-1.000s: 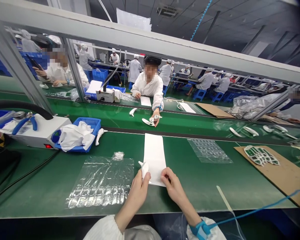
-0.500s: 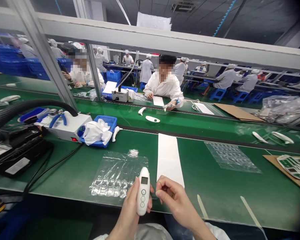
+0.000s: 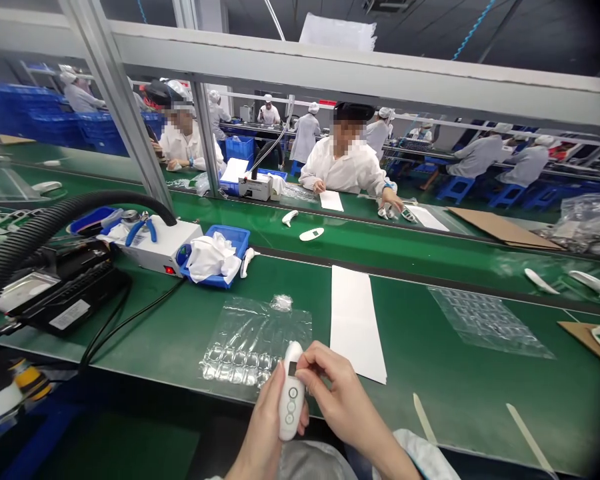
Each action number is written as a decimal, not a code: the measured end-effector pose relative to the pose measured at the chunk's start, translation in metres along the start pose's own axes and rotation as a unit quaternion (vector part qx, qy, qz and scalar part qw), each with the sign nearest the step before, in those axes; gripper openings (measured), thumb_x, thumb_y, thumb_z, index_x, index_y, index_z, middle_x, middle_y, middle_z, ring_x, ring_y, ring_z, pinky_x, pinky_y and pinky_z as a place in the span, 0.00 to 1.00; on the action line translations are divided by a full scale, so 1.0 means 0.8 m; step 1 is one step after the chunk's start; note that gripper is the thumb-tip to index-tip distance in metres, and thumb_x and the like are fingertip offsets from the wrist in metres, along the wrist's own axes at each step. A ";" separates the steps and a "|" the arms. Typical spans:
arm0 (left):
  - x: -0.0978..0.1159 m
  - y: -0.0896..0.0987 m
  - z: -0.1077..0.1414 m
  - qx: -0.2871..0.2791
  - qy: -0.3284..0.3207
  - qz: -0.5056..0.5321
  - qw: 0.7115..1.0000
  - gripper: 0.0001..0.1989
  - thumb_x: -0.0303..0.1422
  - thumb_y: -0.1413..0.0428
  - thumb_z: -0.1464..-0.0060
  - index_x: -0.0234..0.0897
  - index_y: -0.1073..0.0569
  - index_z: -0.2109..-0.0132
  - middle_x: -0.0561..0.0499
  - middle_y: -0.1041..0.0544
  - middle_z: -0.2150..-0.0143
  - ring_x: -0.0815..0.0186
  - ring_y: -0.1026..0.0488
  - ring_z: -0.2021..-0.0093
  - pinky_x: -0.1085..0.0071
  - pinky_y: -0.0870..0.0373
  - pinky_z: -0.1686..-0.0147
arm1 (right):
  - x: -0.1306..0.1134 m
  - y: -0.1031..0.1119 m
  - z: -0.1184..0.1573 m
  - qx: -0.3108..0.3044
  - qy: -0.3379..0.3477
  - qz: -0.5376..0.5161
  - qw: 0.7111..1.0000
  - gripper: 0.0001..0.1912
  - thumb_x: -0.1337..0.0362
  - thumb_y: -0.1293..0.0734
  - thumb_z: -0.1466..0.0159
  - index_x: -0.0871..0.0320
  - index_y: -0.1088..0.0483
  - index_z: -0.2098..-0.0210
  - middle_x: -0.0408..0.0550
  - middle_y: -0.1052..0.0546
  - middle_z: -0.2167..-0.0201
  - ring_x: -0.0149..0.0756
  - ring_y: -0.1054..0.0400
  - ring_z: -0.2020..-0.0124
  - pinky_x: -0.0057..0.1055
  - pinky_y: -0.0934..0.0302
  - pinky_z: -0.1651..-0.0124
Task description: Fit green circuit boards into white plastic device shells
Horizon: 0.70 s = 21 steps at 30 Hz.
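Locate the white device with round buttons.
In the head view, the white device is at the lower middle, held in the left hand, with the right hand at its screen and a clear plastic sheet just beyond.

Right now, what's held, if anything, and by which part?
The left hand holds a white device by its lower body; whether the right hand, at its screen, pinches anything is unclear.
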<state>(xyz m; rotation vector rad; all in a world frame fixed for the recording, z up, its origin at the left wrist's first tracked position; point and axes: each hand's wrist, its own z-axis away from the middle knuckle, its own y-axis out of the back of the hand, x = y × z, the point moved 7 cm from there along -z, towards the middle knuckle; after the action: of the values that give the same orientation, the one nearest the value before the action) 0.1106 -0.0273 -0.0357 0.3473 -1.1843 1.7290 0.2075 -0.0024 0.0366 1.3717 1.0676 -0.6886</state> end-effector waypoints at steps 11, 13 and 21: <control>-0.004 0.004 -0.001 0.017 0.010 -0.020 1.000 0.26 0.55 0.50 0.45 0.34 0.27 0.70 0.53 0.30 0.83 0.70 0.36 0.81 0.74 0.40 0.77 | 0.014 -0.004 -0.005 -0.004 -0.038 -0.055 0.998 0.07 0.67 0.39 0.34 0.57 0.34 0.70 0.41 0.33 0.72 0.30 0.37 0.74 0.26 0.43 0.70; -0.003 0.003 0.000 0.015 0.011 -0.024 1.000 0.27 0.55 0.50 0.45 0.34 0.27 0.70 0.53 0.30 0.83 0.70 0.36 0.81 0.74 0.41 0.77 | 0.015 -0.004 -0.006 -0.004 -0.042 -0.068 0.997 0.07 0.67 0.39 0.34 0.57 0.34 0.70 0.41 0.33 0.73 0.29 0.38 0.75 0.26 0.43 0.71; -0.006 0.005 -0.002 0.013 0.016 -0.024 1.000 0.28 0.58 0.49 0.47 0.34 0.28 0.70 0.53 0.30 0.83 0.70 0.36 0.81 0.74 0.41 0.77 | 0.020 -0.007 -0.007 0.002 -0.054 -0.101 0.993 0.08 0.66 0.38 0.34 0.57 0.34 0.70 0.40 0.34 0.73 0.28 0.38 0.77 0.26 0.43 0.73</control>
<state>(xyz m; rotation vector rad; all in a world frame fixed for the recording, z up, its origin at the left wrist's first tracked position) 0.1099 -0.0290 -0.0414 0.3607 -1.1228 1.7047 0.2081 0.0051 0.0209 1.2246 1.1276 -0.9043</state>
